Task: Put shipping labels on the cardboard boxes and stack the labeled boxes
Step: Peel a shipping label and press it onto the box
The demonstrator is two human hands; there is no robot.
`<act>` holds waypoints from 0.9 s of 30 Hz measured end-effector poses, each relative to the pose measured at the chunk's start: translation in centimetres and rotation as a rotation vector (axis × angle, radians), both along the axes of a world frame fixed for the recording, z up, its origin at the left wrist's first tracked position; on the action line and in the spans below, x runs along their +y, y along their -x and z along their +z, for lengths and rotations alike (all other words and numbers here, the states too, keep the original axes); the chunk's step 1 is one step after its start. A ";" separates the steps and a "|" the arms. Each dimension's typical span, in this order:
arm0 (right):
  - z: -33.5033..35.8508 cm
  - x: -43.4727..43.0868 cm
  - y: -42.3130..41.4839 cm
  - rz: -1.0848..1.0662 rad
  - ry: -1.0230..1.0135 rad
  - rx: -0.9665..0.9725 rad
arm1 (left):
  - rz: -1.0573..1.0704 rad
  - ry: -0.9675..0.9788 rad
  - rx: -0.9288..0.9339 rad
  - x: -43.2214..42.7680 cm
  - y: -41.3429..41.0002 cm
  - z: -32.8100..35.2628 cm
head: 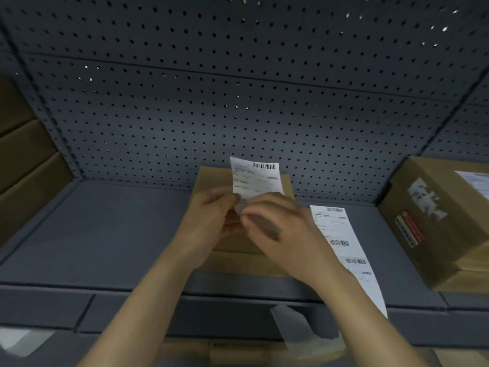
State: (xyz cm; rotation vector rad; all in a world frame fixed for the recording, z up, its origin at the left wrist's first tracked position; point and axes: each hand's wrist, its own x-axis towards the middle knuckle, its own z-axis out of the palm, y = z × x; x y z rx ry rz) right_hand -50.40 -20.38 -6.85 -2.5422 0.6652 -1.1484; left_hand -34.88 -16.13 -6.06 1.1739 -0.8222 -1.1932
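left hand: fingers curled, pinching label bottom edge | right hand: fingertips pinching same edge | both raised over box, forearms converging

Left grip and right grip meeting, fingers pinching label, forearms outstretched

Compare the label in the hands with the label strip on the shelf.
The held label is single and upright; the label strip has several labels, flat on the shelf. The left hand and right hand pinch the held label; neither grips the label strip. Both are white with barcodes.
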 end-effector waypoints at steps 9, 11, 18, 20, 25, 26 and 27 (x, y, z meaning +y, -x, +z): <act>-1.8 -1.9 0.1 -0.327 -0.397 -0.285 | 0.081 -0.006 -0.045 -1.0 -2.7 -1.1; -1.8 -3.2 0.3 -0.368 -0.729 -0.367 | 0.079 -0.007 -0.020 -1.3 -2.6 -1.1; -2.3 -6.0 0.1 -0.121 -1.261 -0.583 | 0.065 -0.025 -0.059 -2.2 -1.7 -0.9; -2.3 -6.4 0.1 -0.115 -1.204 -0.544 | 0.080 -0.058 -0.092 -2.5 -1.7 -1.1; -2.2 -6.9 0.5 -0.131 -0.964 -0.397 | 0.118 -0.120 -0.232 -2.6 -1.3 -1.7; -2.2 -6.8 0.4 -0.130 -0.941 -0.375 | 0.125 -0.115 -0.260 -2.6 -1.2 -1.7; -2.1 -6.8 0.2 -0.127 -0.935 -0.363 | 0.133 -0.107 -0.286 -2.5 -1.2 -1.7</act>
